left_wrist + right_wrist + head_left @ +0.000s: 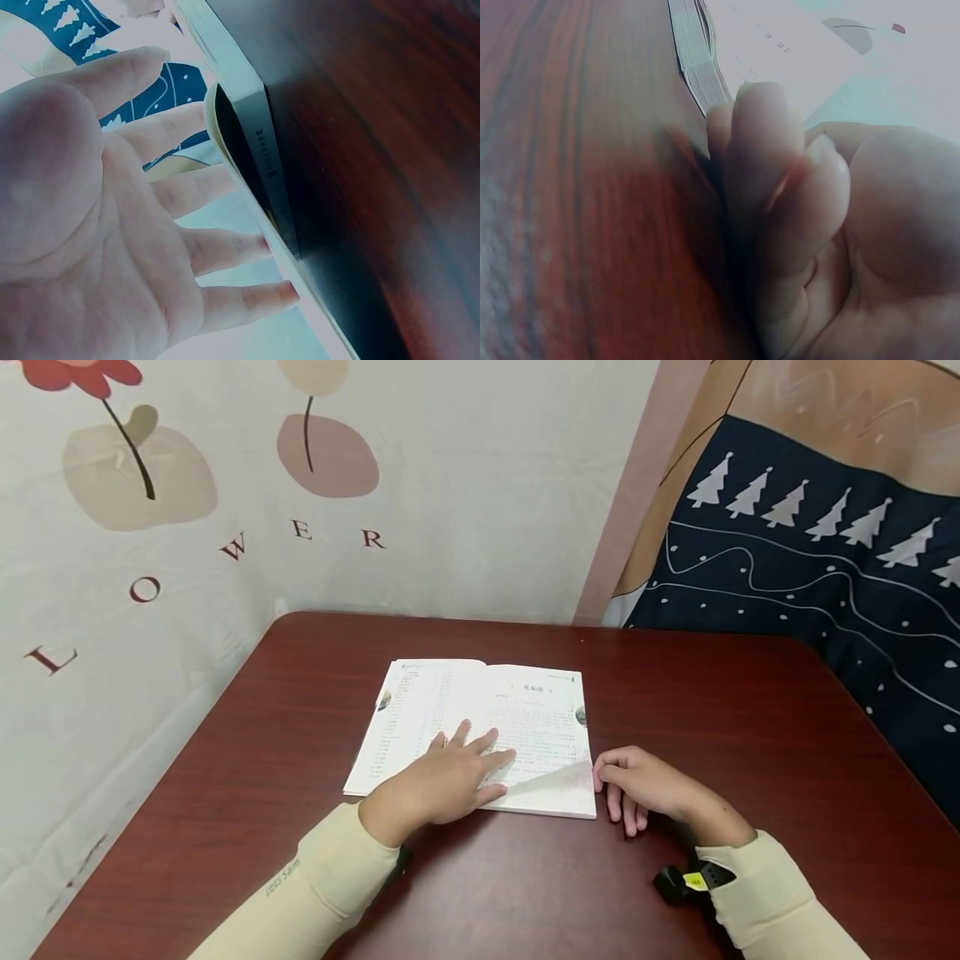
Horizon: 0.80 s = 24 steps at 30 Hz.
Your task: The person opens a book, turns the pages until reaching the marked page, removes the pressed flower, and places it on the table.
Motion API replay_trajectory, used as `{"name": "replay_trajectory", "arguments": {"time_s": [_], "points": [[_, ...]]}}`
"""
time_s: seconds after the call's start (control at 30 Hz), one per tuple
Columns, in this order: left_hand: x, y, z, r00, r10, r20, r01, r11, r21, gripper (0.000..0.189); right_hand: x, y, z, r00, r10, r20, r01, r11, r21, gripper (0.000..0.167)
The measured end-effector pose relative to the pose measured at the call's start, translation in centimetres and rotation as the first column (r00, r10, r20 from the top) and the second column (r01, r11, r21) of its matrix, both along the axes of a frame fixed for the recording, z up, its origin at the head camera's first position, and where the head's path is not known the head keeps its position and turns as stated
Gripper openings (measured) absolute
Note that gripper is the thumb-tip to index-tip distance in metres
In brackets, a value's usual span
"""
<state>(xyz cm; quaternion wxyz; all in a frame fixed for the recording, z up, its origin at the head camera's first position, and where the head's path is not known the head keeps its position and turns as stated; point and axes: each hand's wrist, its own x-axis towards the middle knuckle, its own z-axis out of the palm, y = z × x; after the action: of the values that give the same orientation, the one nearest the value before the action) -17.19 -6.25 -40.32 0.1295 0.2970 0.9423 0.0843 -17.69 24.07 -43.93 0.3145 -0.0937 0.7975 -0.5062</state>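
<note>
An open book (536,718) with printed white pages lies on the table. Across its lower middle rests my left hand (450,772), palm down with fingers spread. The left wrist view shows those straight fingers (176,195) over the page near the book's spine edge. My right hand (648,785) is at the book's right edge, thumb and index finger curled together at the lower right of a page (558,781) whose corner is raised. In the right wrist view the curled fingers (769,150) hide the pinched spot.
The dark red-brown table (262,735) spreads around the book. Behind it hangs a pale wall cloth (487,510) with flowers and letters. At the right is a navy cloth (787,568) with white trees. A black wrist device (675,883) sits by the right sleeve.
</note>
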Motion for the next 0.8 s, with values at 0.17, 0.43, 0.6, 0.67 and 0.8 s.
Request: {"name": "replay_trajectory", "arguments": {"time_s": [0.17,0.43,0.6,0.67,0.8], "points": [[0.05,0.05,0.07,1.000,-0.006,-0.008,0.006,1.000,0.005,0.047,0.06,0.09,0.19,1.000,0.006,0.006,-0.006,1.000,-0.013,0.023],[0.01,0.04,0.11,1.000,-0.007,-0.025,0.008,0.999,0.044,0.047,0.00,0.12,0.21,1.000,0.001,0.001,-0.001,1.000,-0.018,0.023],[-0.02,-0.04,0.08,1.000,0.008,-0.028,-0.005,0.995,0.099,0.061,0.17,0.08,0.14,1.000,0.006,0.003,-0.006,1.000,-0.013,0.023],[-0.08,-0.05,0.06,0.998,0.007,-0.059,0.000,0.993,0.114,0.067,0.15,0.07,0.15,1.000,0.003,0.000,-0.003,1.000,-0.009,0.023],[-0.19,-0.04,-0.03,0.986,-0.004,-0.165,0.022,0.994,0.108,0.075,0.12,0.02,0.15,1.000,-0.002,-0.006,0.002,1.000,-0.003,0.023]]}}
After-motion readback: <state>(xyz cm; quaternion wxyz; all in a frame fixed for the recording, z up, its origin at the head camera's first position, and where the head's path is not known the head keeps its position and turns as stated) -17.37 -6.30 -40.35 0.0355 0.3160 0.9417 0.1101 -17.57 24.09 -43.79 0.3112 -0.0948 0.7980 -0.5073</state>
